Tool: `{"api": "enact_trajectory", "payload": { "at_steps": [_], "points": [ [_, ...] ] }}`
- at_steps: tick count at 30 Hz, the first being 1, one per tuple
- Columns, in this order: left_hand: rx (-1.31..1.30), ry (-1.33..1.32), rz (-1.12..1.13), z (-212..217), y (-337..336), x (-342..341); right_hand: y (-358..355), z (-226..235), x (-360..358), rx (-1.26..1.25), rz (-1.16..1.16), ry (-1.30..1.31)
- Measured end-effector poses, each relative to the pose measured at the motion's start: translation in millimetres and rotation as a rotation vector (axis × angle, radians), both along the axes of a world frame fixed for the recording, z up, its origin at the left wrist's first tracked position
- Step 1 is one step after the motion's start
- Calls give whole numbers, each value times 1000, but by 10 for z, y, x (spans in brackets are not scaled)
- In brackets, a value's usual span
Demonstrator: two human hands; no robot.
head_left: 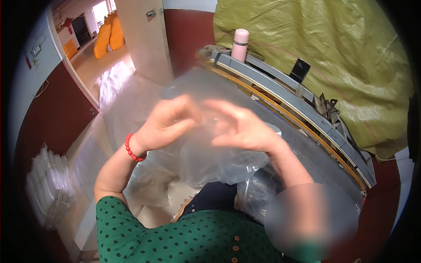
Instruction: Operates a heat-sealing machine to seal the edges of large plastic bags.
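Observation:
My left hand (pixel 164 123), with a red beaded bracelet (pixel 130 149) on the wrist, is raised over the clear plastic film (pixel 206 162). Its fingers curl inward, and motion smears their tips, so a grip on the film cannot be made out. Facing it, a short gap away, is my right hand (pixel 247 130). That thumb stands apart from the bent fingers, and no held thing shows between them. Below both hands, the crumpled see-through film hangs over the front of the grey worktop (pixel 245 101) and down toward my lap.
Along the worktop's far side runs a metal bar (pixel 280 83), with a pink bottle (pixel 240 45) and a dark phone (pixel 300 70) by it. Green-yellow sheeting (pixel 333 52) covers the back. Stacked clear bags (pixel 49 188) lie at left. A door (pixel 142 39) stands ajar.

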State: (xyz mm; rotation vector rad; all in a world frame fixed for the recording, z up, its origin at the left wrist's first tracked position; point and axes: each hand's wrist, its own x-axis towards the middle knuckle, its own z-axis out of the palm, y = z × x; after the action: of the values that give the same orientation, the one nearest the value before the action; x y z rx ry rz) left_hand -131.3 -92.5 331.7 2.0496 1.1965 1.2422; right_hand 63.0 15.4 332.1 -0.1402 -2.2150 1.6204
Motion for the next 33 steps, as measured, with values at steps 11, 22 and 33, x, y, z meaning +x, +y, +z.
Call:
{"api": "enact_trajectory", "payload": {
  "at_steps": [11, 22, 33],
  "points": [
    [369, -468, 389, 167, -62, -578, 460, -594, 432, 729, -116, -166],
    [119, 478, 1323, 24, -479, -1960, 715, 548, 745, 1156, -512, -252],
    [100, 734, 1364, -1399, -2450, -1983, 723, -519, 1184, 1281, -401, -612]
  ]
}}
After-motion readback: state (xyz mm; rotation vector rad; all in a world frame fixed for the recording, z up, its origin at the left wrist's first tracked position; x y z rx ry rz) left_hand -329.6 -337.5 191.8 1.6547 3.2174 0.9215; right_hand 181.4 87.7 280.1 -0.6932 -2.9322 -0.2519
